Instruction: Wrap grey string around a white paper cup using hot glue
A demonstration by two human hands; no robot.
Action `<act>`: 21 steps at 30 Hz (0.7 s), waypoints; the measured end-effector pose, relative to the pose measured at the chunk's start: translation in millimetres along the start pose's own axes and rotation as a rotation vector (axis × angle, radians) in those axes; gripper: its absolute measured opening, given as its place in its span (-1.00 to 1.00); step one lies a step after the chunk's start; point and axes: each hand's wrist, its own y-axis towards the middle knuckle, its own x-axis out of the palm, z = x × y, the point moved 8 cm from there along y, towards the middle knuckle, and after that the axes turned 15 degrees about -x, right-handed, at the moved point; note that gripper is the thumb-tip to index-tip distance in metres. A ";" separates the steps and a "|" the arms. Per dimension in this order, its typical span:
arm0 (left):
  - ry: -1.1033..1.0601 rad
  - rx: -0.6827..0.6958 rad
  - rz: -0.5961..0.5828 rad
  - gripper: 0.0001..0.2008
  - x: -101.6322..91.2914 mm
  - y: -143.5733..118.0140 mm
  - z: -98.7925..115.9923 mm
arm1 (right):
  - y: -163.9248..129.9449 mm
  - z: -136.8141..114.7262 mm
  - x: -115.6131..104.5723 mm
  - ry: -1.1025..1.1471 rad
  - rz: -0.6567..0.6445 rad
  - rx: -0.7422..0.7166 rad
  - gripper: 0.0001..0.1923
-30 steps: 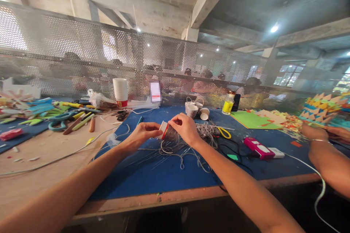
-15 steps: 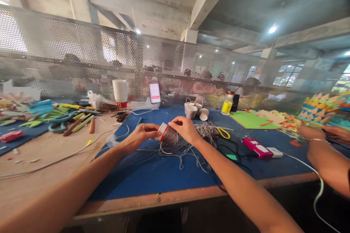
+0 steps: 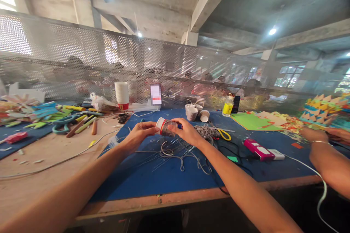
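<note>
I hold a small paper cup (image 3: 163, 126) on its side between both hands, above the blue mat (image 3: 169, 174). It is white with a red band, and grey string is wound around its body. My left hand (image 3: 140, 133) pinches the cup's white end. My right hand (image 3: 183, 131) grips the string-wrapped part. Loose grey string (image 3: 186, 156) trails from the cup and lies in loops on the mat below my hands. A tangled pile of the same string (image 3: 206, 131) sits just right of my right hand.
Small paper cups (image 3: 194, 111) and a yellow bottle (image 3: 228, 106) stand behind. Yellow scissors (image 3: 224, 134) and a pink glue gun (image 3: 258, 149) lie to the right. A cup stack (image 3: 121, 94) and markers (image 3: 79, 122) are at left. Another person's arm (image 3: 328, 164) works at far right.
Both hands have lifted the cup slightly and turned it more level. My right hand has shifted along the wrapped part.
</note>
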 end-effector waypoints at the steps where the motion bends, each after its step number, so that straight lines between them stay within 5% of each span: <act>1: -0.008 -0.001 0.002 -0.77 -0.3 -0.2 0.2 | -0.9 -0.5 1.5 0.004 -0.018 0.010 -0.48; 9: -0.050 0.007 0.026 -0.70 -0.8 -1.1 3.1 | -4.2 12.5 8.0 0.113 0.063 0.075 -0.44; 15: -0.070 0.054 0.181 -0.41 -13.1 2.6 1.3 | -2.4 32.0 6.7 0.296 0.229 0.160 -0.37; 21: -0.081 -0.151 0.015 -0.54 10.3 0.7 -14.2 | -5.1 34.0 22.5 0.437 0.268 0.202 -0.34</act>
